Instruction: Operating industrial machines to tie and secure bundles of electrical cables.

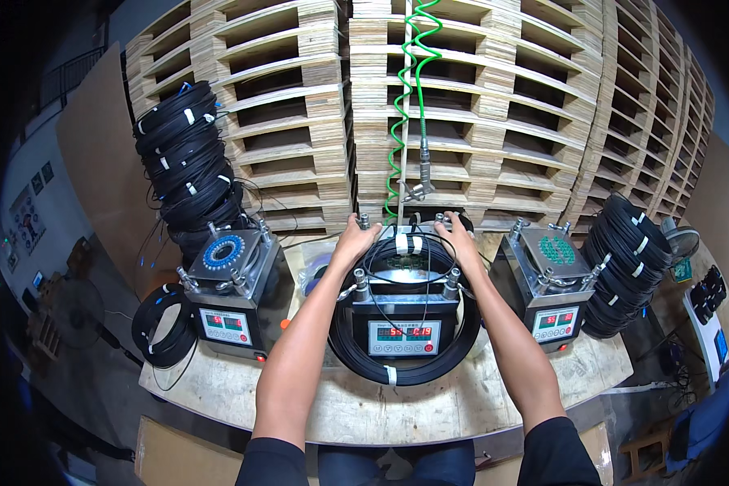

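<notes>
In the middle of the table stands a boxy metal polishing machine [405, 304] with a lit digital panel. A coil of black cable [391, 376], tied with white bands, loops round it and hangs over its front. Both my arms reach to the machine's far corners. My left hand [355, 241] is closed on the far left clamp post [364, 220], thumb toward the inside. At the far right clamp post [441, 218], my right hand [459, 240] grips in the same way. The near clamp posts [360, 278] stand untouched. Cable strands partly cover the machine's top.
Similar machines flank it: one with a blue ring of connectors [223, 252], one with green connectors [556, 250]. Cable coils are stacked at left [188, 162] and right [626, 267]. A green spiral air hose [420, 89] with an air gun [424, 174] hangs before wooden pallets [494, 121].
</notes>
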### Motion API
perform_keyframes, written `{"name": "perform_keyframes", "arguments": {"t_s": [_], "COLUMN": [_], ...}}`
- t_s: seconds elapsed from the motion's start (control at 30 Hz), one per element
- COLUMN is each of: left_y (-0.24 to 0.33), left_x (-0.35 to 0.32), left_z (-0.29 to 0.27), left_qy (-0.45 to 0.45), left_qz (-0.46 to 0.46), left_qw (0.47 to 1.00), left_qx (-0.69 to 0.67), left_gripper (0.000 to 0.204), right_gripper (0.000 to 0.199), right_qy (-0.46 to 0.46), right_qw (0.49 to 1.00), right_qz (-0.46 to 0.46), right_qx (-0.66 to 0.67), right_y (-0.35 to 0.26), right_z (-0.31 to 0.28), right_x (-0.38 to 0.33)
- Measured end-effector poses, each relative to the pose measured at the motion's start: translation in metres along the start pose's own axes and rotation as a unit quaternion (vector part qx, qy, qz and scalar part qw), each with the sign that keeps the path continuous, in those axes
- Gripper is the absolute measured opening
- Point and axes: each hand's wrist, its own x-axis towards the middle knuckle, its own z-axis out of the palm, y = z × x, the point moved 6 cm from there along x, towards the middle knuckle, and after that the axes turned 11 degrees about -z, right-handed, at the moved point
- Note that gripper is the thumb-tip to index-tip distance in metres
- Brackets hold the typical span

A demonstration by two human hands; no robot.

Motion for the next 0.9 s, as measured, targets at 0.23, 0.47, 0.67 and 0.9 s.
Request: {"name": "perform_keyframes", "arguments": {"t_s": [0.23,0.47,0.67,0.9], "left_y": [-0.001,-0.006,-0.008,-0.003], "left_x": [0.008,0.008,0.003,0.000], "left_z": [0.001,-0.002,-0.004,-0.005], "left_qy": [-0.007,0.018,0.055,0.030], "left_qz": [0.061,0.021,-0.004,0.040], "left_qw": [0.998,1.000,0.998,0.999], "left_qx": [-0.021,0.008,0.011,-0.006], "left_gripper": [0.093,0.085,0.085,0.090], "right_gripper": [0.067,0.068,0.065,0.066], "right_qy": [-0.004,-0.016,0.002,0.009], "right_qw": [1.000,0.998,1.000,1.000], "right_qz": [0.013,0.030,-0.029,-0.011], "right_qx": [0.000,-0.045,-0.010,0.002], "right_y": [-0.005,0.000,0.009,0.000], "right_z": [-0.003,-0.002,0.001,-0.001], "right_x": [-0.002,0.000,0.005,0.000]}}
